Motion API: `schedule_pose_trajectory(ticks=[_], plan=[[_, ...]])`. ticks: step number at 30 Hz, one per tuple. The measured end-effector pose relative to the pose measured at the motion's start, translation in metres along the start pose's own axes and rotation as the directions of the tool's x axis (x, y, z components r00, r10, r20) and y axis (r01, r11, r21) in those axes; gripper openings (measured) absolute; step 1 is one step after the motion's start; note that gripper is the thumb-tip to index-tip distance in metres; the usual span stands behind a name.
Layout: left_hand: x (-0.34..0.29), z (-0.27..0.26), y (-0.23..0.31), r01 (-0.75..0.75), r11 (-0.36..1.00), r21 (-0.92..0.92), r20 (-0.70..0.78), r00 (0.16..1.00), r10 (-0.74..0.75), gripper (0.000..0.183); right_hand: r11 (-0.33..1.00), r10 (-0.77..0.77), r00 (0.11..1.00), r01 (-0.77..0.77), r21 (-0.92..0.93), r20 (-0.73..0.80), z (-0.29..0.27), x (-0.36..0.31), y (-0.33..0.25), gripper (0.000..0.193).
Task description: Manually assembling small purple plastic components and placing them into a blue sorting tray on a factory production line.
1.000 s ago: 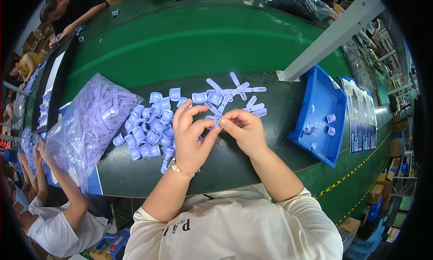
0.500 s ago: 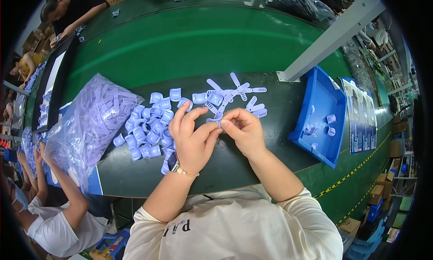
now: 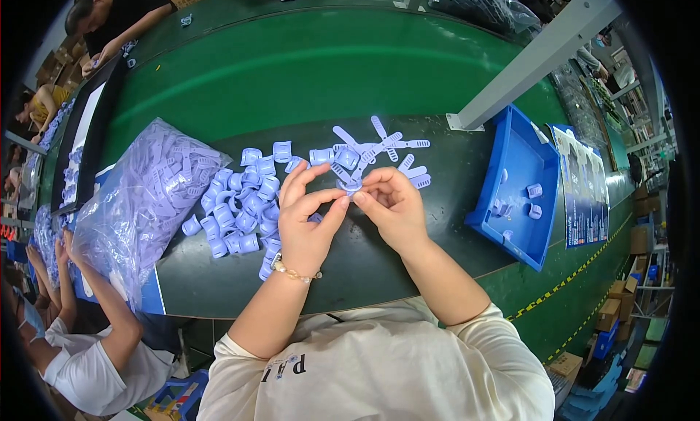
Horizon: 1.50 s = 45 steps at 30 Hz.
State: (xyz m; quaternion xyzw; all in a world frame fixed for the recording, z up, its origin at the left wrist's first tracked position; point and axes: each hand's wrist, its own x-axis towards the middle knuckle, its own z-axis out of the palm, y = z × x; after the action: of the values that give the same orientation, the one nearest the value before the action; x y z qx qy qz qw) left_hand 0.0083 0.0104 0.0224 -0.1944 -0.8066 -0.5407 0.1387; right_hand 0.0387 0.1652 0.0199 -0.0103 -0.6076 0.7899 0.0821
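Between the thumbs and fingers of both hands is a small curved lavender plastic piece [image 3: 353,187]. My left hand [image 3: 310,215] pinches it from the left with thumb and index finger, its other fingers raised. From the right, my right hand [image 3: 396,208] grips it with curled fingers. Just beyond my fingertips lie flat slotted lavender straps [image 3: 378,148], several crossing one another. Two curved pieces [image 3: 321,157] sit beside those straps. A heap of similar curved pieces [image 3: 248,202] spreads left of my left hand, partly hidden behind it.
A clear bag [image 3: 164,180] full of lavender straps lies left of the heap. On the right stands a blue bin [image 3: 492,224] with several curved pieces inside, near a grey metal post [image 3: 536,60] and a printed sheet [image 3: 583,187]. Other people work at the left.
My left hand has turned slightly and its thumb has shifted up against the piece. The curved piece has tilted and shows more between my fingertips. My right hand has barely moved.
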Motion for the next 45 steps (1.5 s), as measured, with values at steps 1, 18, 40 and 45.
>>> schedule_pose_trajectory(ticks=[1,18,40,45], plan=[[0.0,0.0,-0.001,0.008,0.999,-0.034,0.002,1.0,-0.008,0.012,1.0,0.016,1.0,-0.016,-0.021,0.011,-0.002,0.0,0.001,0.022],[-0.001,0.001,0.001,0.216,0.925,-0.313,0.081,0.976,-0.201,0.007,0.999,0.046,0.999,-0.046,0.008,0.024,0.004,-0.002,-0.005,0.025],[-0.008,-0.002,0.0,0.322,0.722,-0.613,0.214,0.947,-0.241,0.004,0.902,-0.189,0.979,0.206,-0.38,0.081,0.006,0.0,-0.006,0.028],[-0.011,0.001,-0.002,0.253,0.81,-0.529,0.192,0.966,-0.176,0.018,0.846,-0.105,0.971,0.201,-0.493,0.215,0.004,0.0,-0.011,0.032]])
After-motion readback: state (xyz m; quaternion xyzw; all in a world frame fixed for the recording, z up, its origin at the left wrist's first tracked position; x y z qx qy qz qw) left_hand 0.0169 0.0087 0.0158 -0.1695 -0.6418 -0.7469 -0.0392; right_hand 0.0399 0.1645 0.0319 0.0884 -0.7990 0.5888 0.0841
